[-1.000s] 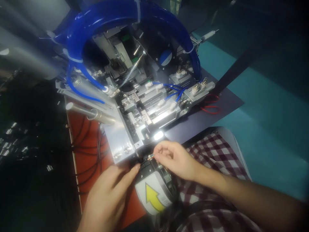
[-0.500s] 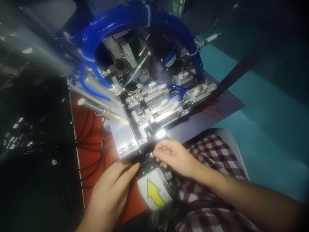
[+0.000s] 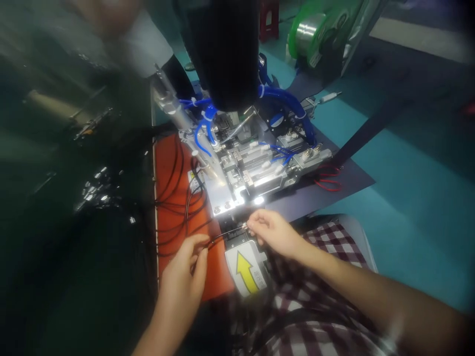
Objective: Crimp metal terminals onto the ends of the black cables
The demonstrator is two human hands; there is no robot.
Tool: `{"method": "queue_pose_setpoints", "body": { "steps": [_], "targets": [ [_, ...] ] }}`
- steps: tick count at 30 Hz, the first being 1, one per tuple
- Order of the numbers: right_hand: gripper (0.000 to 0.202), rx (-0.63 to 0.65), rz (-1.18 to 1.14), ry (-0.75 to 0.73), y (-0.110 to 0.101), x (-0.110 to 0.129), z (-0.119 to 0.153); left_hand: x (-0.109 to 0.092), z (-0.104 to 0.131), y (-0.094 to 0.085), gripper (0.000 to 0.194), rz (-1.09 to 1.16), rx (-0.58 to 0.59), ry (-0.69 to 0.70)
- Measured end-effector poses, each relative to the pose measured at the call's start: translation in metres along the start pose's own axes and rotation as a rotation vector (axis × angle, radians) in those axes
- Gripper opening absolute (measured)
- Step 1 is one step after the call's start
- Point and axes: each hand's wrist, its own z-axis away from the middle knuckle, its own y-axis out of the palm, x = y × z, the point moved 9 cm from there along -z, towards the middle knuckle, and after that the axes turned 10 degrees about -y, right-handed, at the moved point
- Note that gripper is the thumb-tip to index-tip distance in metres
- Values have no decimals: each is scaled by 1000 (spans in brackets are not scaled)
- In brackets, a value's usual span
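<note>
A thin dark cable (image 3: 224, 233) stretches between my two hands, just in front of the metal machine (image 3: 260, 170). My left hand (image 3: 189, 257) pinches it over the orange mat (image 3: 213, 277). At its other end, my right hand (image 3: 265, 227) has its fingers closed on a small connector-like end (image 3: 244, 226), whose details are too small to make out. Below that end is a white label with a yellow arrow (image 3: 247, 272) on a dark unit.
Black cables (image 3: 185, 207) lie on the orange mat at the left. Blue tubes (image 3: 289, 101) arch over the machine. A green spool of wire (image 3: 306, 34) stands at the upper right. A blurred person's white sleeve (image 3: 148, 44) shows at the upper left.
The view has tilted up and shifted left. My left hand has drawn back from the machine's edge, and the cable now shows stretched between my hands. My right hand keeps its pinch.
</note>
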Motion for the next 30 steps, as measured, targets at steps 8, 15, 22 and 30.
{"method": "queue_pose_setpoints", "body": {
  "steps": [8,15,22,30],
  "targets": [
    [14,-1,83,-30,0,9,0,-16,2,-10,28,-169,-53,583],
    [11,-64,267,-142,-9,17,6,-3,3,-5,40,-322,-109,673],
    [32,-1,1049,-754,9,65,37,8,1,0,42,-244,-33,616],
    [24,297,1421,-796,31,79,27,4,-3,-3,41,-258,-4,628]
  ]
}}
